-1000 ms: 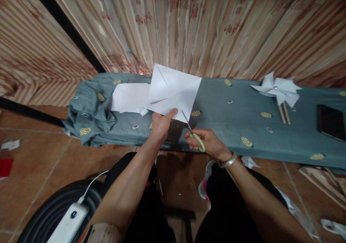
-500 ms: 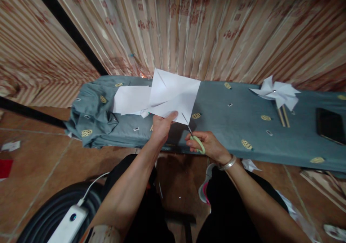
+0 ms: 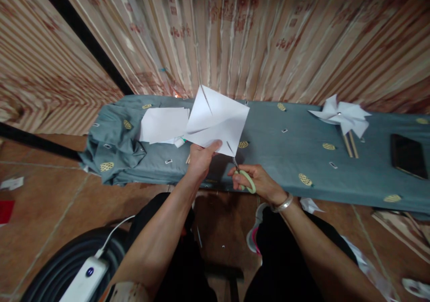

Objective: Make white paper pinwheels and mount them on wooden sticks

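Observation:
My left hand [image 3: 201,158] grips a white sheet of paper [image 3: 221,111] by its lower edge, thumb on top. Slits run inward from the sheet's top and left corners. In my right hand [image 3: 257,181] is a pair of scissors [image 3: 247,181] with light green handles. Their blades are at the sheet's lower right corner, one of them lying over the paper. Left of the held sheet, a stack of white paper [image 3: 163,125] lies on the cloth, with a small white object [image 3: 179,142] at its edge.
A patterned grey-green cloth covers the long bench [image 3: 278,158]. On its right side lie a white paper pinwheel [image 3: 354,116], wooden sticks [image 3: 351,145] and a dark phone [image 3: 408,156]. A striped curtain [image 3: 228,37] hangs behind. A white power bank [image 3: 85,279] with a cable rests on a coiled black hose [image 3: 43,270].
The paper has turned slightly clockwise in my left hand, and its top corner slit shows wider. My right hand holds the scissors at the same corner, barely moved.

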`<state>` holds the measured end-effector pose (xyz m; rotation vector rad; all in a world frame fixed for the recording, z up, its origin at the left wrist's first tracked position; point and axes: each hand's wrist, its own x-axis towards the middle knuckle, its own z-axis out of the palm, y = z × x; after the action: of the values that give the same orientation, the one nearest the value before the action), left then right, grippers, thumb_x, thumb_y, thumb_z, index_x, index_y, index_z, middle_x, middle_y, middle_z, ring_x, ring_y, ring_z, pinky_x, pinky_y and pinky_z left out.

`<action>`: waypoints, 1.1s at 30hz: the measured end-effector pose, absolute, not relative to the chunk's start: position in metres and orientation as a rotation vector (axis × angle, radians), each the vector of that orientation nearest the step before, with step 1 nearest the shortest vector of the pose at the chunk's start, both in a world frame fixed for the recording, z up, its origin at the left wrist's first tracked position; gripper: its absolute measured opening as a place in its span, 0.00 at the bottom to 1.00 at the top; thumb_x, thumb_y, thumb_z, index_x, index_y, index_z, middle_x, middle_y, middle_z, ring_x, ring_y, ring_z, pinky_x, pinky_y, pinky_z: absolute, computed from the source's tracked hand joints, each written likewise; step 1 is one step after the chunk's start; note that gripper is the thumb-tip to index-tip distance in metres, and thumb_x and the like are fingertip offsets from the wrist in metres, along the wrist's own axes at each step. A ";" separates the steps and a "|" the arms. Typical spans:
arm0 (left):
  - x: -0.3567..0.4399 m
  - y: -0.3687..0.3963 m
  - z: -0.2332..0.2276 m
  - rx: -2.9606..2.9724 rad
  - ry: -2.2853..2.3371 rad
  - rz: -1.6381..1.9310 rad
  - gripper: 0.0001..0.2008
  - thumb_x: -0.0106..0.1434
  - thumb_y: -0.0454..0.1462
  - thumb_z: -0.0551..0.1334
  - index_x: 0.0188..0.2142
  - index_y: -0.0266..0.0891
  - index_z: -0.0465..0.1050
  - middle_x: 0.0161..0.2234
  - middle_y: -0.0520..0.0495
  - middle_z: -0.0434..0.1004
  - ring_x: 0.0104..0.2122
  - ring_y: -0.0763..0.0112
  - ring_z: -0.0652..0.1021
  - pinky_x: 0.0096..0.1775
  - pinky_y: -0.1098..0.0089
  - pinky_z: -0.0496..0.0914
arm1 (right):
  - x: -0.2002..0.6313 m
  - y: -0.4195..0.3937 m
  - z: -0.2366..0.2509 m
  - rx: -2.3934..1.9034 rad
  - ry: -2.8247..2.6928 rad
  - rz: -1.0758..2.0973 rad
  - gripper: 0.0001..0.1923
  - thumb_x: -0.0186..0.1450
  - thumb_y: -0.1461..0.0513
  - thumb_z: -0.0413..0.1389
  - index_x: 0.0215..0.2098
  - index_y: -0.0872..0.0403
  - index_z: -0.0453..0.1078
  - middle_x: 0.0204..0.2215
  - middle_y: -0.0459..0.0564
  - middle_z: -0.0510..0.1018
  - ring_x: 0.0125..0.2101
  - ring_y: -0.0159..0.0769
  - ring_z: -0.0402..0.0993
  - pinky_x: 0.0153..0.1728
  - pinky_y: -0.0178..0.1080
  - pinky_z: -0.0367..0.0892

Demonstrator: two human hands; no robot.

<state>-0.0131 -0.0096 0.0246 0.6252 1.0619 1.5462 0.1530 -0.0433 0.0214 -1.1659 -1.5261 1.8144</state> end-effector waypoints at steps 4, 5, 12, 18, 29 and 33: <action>-0.010 -0.010 0.022 0.645 1.026 1.538 0.27 0.38 0.36 0.74 0.42 0.36 0.77 0.31 0.48 0.81 0.30 0.68 0.77 0.34 0.69 0.71 | 0.153 -0.043 0.021 -1.158 -1.532 1.796 0.28 0.52 0.40 0.63 0.31 0.56 0.72 0.20 0.45 0.75 0.21 0.27 0.67 0.24 0.32 0.63; -0.009 -0.011 0.021 0.654 1.025 1.536 0.26 0.39 0.35 0.73 0.42 0.37 0.77 0.31 0.49 0.81 0.29 0.69 0.77 0.35 0.69 0.71 | 0.153 -0.042 0.021 -1.157 -1.530 1.788 0.28 0.52 0.40 0.62 0.31 0.56 0.72 0.21 0.46 0.75 0.21 0.27 0.67 0.24 0.32 0.63; -0.004 -0.014 0.016 0.718 1.049 1.492 0.21 0.40 0.35 0.72 0.37 0.36 0.78 0.32 0.47 0.81 0.31 0.69 0.76 0.38 0.68 0.70 | 0.152 -0.041 0.023 -1.176 -1.517 1.763 0.27 0.52 0.41 0.63 0.31 0.56 0.72 0.22 0.46 0.76 0.23 0.28 0.67 0.26 0.33 0.63; -0.002 -0.016 0.015 0.750 1.029 1.492 0.17 0.39 0.34 0.72 0.32 0.36 0.76 0.31 0.49 0.80 0.31 0.70 0.76 0.39 0.68 0.69 | 0.154 -0.040 0.022 -1.225 -1.502 1.750 0.27 0.51 0.43 0.64 0.34 0.57 0.74 0.23 0.48 0.78 0.25 0.31 0.71 0.28 0.34 0.65; 0.000 -0.020 0.017 0.723 1.014 1.451 0.16 0.38 0.34 0.73 0.30 0.36 0.75 0.28 0.51 0.78 0.28 0.71 0.75 0.35 0.68 0.69 | 0.158 -0.035 0.023 -1.267 -1.651 1.610 0.28 0.52 0.39 0.61 0.27 0.56 0.76 0.22 0.49 0.77 0.24 0.32 0.71 0.27 0.34 0.65; 0.000 -0.020 0.018 0.727 1.026 1.444 0.17 0.38 0.34 0.73 0.30 0.37 0.75 0.28 0.51 0.79 0.28 0.70 0.75 0.36 0.68 0.69 | 0.158 -0.036 0.022 -1.273 -1.641 1.610 0.28 0.52 0.39 0.60 0.24 0.56 0.74 0.20 0.49 0.76 0.22 0.31 0.68 0.22 0.33 0.61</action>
<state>0.0000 -0.0203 0.0177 0.7274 1.0265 1.4440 0.1577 -0.0363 0.0222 -1.2731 -1.6412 1.6100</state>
